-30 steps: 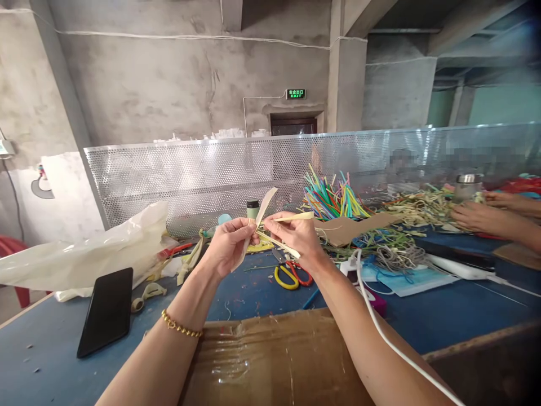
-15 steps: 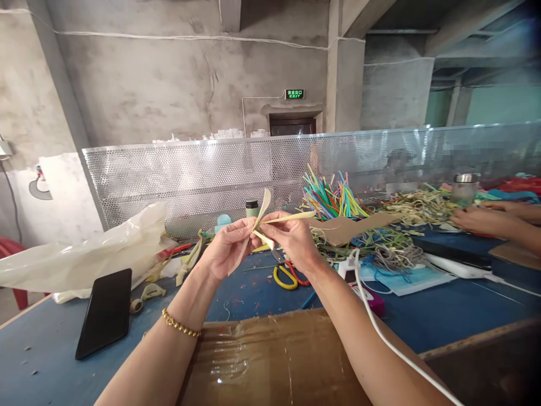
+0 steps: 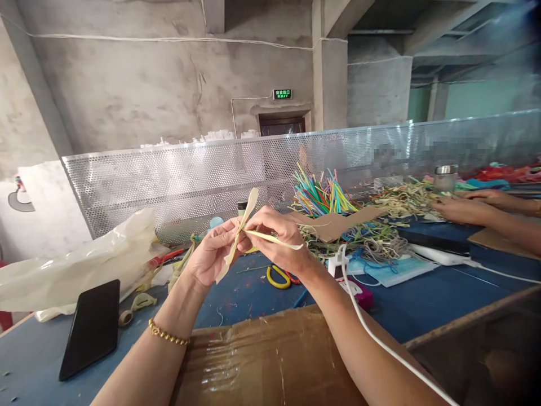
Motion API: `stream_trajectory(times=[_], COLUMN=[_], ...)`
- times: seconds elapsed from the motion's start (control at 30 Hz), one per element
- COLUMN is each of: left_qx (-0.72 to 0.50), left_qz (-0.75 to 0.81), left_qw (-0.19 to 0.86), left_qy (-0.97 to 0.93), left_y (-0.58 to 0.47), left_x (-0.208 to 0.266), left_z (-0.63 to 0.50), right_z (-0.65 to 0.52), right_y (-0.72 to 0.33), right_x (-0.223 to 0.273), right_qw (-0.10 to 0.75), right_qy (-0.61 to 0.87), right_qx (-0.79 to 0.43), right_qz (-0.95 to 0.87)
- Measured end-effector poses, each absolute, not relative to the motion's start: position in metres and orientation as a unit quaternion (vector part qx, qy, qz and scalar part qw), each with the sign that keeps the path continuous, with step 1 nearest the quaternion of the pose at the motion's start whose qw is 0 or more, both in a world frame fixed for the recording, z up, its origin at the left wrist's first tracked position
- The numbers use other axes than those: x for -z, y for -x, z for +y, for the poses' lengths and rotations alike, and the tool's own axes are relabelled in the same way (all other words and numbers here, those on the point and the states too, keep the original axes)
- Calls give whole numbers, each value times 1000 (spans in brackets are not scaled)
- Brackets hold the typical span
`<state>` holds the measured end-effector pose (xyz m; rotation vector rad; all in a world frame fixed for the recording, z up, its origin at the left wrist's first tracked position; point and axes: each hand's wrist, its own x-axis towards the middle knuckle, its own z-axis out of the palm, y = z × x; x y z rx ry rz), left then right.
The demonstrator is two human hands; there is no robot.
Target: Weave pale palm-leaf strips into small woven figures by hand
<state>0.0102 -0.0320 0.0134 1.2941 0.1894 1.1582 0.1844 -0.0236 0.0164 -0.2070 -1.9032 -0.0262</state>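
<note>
Above the blue table [image 3: 211, 318], my left hand [image 3: 211, 251] pinches pale yellow leaf-like strips [image 3: 251, 207] where they cross. One strip's broad end points upward, and another end hangs down across the left palm. My right hand [image 3: 281, 239] is closed at the same crossing, its fingertips almost touching the left ones. A narrow pale strip [image 3: 281, 242] runs from there across the right fingers. The exact grip of the right fingertips is partly hidden. Beyond the right wrist lie scissors with yellow and red handles [image 3: 279, 285], blades hidden by the hand.
A cardboard piece [image 3: 262, 361] lies right in front of me. A black phone [image 3: 91, 330] and plastic sheeting [image 3: 97, 254] are at left. Colourful stems [image 3: 323, 194], a white cable [image 3: 359, 316] and a blue mask [image 3: 401, 272] lie right. Another person's hands [image 3: 469, 208] work farther right.
My right hand has turned, its back now more toward me, and the strip at right has swung from level to slanting down. The whole view has shifted slightly.
</note>
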Motion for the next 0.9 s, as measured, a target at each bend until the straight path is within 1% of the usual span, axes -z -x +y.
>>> stream_trajectory(times=[0.23,0.4,0.53,0.73,0.9], left_qx=[-506,-509,-508,-528,-569], left_qz=[85,89,107,143,193], left_qw=[643,648,652,628,564], left_qy=[-568,-560,-552,-553,-566], left_y=[-12,-14,-12,-15,-17], left_x=[-15,-16,-14,-11,-12], left_z=[-34,-34,-32,-30,-30], right_z=[-24,-23,-24,-26,-28], right_y=[-191,-198,-197,-192,-187], right_x=[-19,-19,-17,-19,-18], right_qw=[533,509,499,536,569], right_qy=[58,90,93,87,104], right_qx=[56,96,105,59,-39], right_qz=[-843,-851,-855,-838,-815])
